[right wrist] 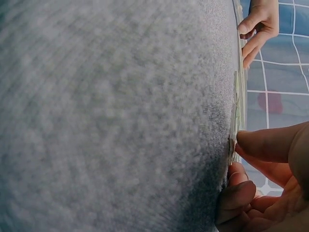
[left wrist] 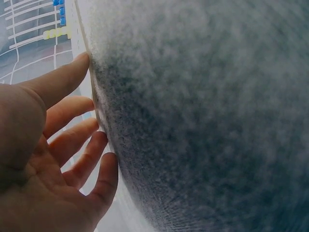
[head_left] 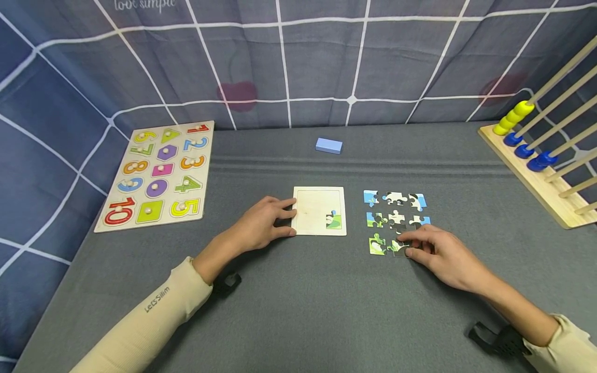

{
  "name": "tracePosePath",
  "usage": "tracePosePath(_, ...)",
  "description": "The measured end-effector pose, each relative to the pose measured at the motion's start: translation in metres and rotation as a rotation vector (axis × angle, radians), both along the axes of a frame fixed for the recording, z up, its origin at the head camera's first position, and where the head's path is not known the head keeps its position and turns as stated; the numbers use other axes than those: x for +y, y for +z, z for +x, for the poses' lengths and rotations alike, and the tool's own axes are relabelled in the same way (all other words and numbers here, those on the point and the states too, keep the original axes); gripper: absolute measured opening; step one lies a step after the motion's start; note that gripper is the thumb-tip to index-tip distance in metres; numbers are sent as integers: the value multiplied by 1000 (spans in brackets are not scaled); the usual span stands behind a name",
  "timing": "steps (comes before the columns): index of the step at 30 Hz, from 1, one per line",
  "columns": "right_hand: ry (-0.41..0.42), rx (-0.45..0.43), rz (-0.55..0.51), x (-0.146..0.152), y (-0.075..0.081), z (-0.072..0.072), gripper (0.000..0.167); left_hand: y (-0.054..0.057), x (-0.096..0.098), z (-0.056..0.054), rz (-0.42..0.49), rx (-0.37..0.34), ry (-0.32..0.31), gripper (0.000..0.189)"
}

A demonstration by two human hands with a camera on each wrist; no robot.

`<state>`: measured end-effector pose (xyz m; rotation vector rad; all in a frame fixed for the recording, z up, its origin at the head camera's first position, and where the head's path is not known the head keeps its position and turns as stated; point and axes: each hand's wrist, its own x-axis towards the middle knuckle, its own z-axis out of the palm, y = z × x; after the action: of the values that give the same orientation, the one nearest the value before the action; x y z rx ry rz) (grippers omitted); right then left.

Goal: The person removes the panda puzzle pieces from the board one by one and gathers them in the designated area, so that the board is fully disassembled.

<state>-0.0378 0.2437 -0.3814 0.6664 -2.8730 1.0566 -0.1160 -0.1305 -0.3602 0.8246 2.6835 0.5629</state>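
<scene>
A square wooden puzzle frame (head_left: 308, 217) lies in the middle of the table, with one puzzle piece (head_left: 335, 221) set in its lower right corner. Along the frame's left edge rest the spread fingertips and thumb of my left hand (head_left: 267, 224). To the right, loose panda puzzle pieces (head_left: 395, 199) are laid out in three rows. My right hand (head_left: 440, 256) pinches a puzzle piece (head_left: 400, 247) in the bottom row with thumb (right wrist: 256, 144) and fingertips, low over the cloth. Part of this piece is hidden by the fingers.
A number and shape board (head_left: 154, 176) lies at the left. Behind the frame sits a blue block (head_left: 328, 145). At the right stands a wooden bead rack (head_left: 536, 181) with yellow and blue beads. A checked cloth (head_left: 317, 62) hangs along the back.
</scene>
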Motion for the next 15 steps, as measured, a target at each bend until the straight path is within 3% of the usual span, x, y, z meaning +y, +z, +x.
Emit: tracePosePath(15,-41,-44,-36,-3,5,-1,19,0,-1,0,15,9,-6,51)
